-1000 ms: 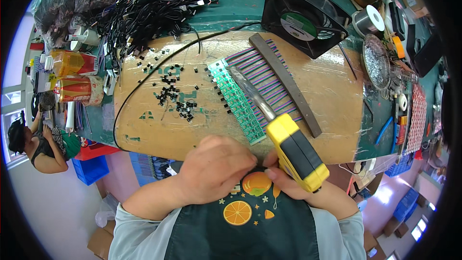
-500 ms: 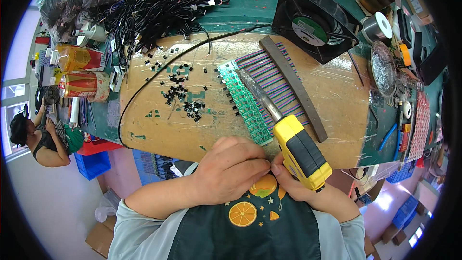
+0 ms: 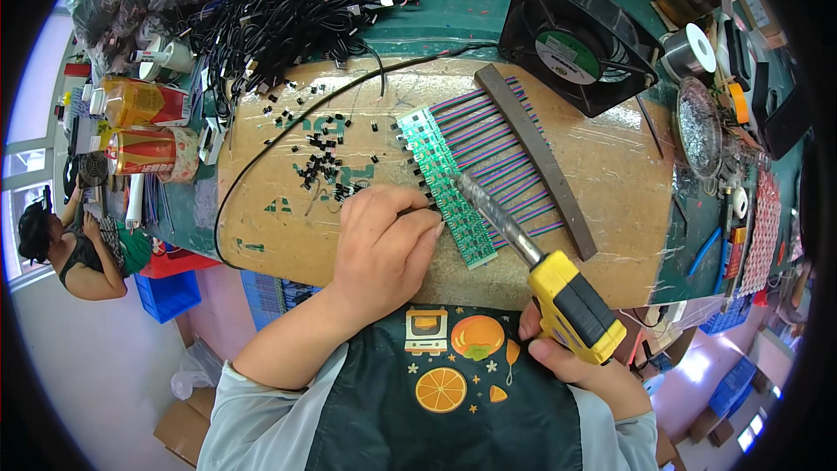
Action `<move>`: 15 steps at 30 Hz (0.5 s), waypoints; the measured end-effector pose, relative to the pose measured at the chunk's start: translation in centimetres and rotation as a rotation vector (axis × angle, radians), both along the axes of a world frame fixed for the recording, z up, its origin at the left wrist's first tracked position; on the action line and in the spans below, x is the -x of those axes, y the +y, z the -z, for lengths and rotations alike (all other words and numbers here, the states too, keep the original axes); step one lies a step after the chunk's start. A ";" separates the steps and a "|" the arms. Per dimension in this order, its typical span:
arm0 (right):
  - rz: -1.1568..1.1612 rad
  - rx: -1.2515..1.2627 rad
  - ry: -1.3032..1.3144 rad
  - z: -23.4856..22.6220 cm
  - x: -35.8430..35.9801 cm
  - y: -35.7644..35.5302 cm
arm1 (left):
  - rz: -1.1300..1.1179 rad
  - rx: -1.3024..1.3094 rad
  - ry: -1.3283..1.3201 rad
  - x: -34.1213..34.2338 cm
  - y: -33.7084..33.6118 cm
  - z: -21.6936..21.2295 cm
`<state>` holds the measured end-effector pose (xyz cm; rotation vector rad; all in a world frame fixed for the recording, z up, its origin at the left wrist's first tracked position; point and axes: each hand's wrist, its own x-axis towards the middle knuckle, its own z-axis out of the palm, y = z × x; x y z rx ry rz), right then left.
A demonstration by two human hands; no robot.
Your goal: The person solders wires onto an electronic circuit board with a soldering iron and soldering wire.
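Up goes my left hand (image 3: 381, 249), away from my right and onto the near left edge of the green circuit board strip (image 3: 436, 161), while my right hand (image 3: 571, 365) swings out to the right with the yellow and black soldering gun (image 3: 580, 307), its metal tip sliding down from near the strip's far end to about its middle. Left fingers bent and drawn together, right at that edge, and I can't tell whether anything sits between them! Right hand wrapped firmly round the gun's body, barrel slanting up and left; whether the tip touches the strip, I can't say.

And the strip itself? Lying aslant on the brown sheet (image 3: 288, 249) that covers the desk (image 3: 462, 17), striped wires (image 3: 488, 157) running off its right side and under a long dark bar (image 3: 545, 166) laid across them. Over on the left, loose black components (image 3: 323, 161) lie scattered, some just beyond my left knuckles. Further out, a black fan (image 3: 571, 52) stands tilted near the bar's far end, a solder spool (image 3: 689, 52) to its right, and a great tangle of black cables (image 3: 296, 13) piles up at the far left.
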<state>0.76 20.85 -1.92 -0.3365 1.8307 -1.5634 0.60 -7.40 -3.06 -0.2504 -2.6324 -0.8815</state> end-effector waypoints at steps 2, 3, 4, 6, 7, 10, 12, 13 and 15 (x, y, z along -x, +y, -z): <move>-0.064 -0.003 -0.029 0.4 -0.3 1.2 | -0.021 0.028 0.004 0.0 0.1 0.1; -0.064 -0.004 -0.030 0.3 -0.5 1.6 | -0.021 0.027 0.003 0.0 0.2 0.2; -0.096 -0.056 -0.043 0.2 -0.5 2.0 | -0.024 0.030 0.007 0.1 0.2 0.3; -0.139 -0.129 -0.058 0.5 -1.1 2.9 | -0.027 0.033 0.011 0.1 0.3 0.4; -0.138 -0.129 -0.058 0.5 -1.3 3.1 | -0.024 0.033 0.012 0.2 0.3 0.4; -0.135 -0.208 -0.079 0.7 -1.8 3.4 | -0.022 0.036 0.014 0.2 0.4 0.5; -0.126 -0.226 -0.031 1.0 -2.0 3.3 | -0.022 0.038 0.017 0.2 0.3 0.5; -0.126 -0.226 -0.031 1.0 -2.0 3.3 | -0.023 0.041 0.012 0.1 0.3 0.5; -0.122 -0.218 0.023 1.2 -1.9 3.3 | -0.024 0.045 0.007 0.1 0.3 0.5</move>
